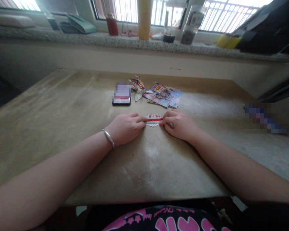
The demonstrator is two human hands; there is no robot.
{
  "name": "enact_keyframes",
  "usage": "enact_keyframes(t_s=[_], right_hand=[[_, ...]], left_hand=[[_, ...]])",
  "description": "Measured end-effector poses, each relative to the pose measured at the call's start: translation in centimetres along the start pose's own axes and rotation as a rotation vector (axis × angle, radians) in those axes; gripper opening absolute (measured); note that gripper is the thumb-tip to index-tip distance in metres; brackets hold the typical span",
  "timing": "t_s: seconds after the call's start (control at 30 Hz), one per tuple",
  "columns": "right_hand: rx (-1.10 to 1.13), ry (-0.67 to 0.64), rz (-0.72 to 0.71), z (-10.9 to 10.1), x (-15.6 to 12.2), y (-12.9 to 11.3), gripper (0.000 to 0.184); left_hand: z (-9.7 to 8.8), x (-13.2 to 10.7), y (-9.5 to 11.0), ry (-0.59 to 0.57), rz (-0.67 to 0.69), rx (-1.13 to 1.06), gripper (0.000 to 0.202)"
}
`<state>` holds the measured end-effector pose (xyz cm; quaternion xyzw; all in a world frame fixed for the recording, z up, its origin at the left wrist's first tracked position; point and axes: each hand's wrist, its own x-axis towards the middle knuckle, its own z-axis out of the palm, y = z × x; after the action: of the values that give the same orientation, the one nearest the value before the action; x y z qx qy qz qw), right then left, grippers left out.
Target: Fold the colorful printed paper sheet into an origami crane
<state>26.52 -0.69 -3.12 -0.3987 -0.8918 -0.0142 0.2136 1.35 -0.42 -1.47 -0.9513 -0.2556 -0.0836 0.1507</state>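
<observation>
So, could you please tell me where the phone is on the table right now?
In the head view, the phone lies flat on the table, beyond the left hand, just left of a folded paper figure and the printed flyers.

Nothing legible: folded paper & flyer print too blurry.

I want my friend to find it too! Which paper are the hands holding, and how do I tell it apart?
On the big tan table below the window ledge, find the left hand and the right hand close together. Between their fingers sits a small folded paper with a red stripe. It is the only paper being held; the picture papers lie loose farther away, near the phone.
</observation>
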Motion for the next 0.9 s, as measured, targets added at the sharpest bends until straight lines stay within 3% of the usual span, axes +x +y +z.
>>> enact_keyframes(t_s=[0.23, 0.5, 0.73, 0.9], right_hand=[[0.017, -0.002, 0.0, 0.2, 0.2, -0.1, 0.018], [-0.206, -0.066, -0.034, -0.5, 0.4, -1.3, 0.025], [-0.033, 0.015, -0.11, -0.1, 0.2, -0.9, 0.027], [0.04, 0.004, -0.204, 0.0, 0.3, -0.9, 0.029]], left_hand=[[-0.2, 0.2, 0.0, 0.077, 0.022, 0.045, 0.021], [0.3, 0.2, 0.4, 0.092, 0.062, -0.008, 0.028], [0.9, 0.2, 0.1, 0.134, -0.004, -0.096, 0.027], [1.2, 0.3, -0.2, 0.106, -0.079, -0.218, 0.026]])
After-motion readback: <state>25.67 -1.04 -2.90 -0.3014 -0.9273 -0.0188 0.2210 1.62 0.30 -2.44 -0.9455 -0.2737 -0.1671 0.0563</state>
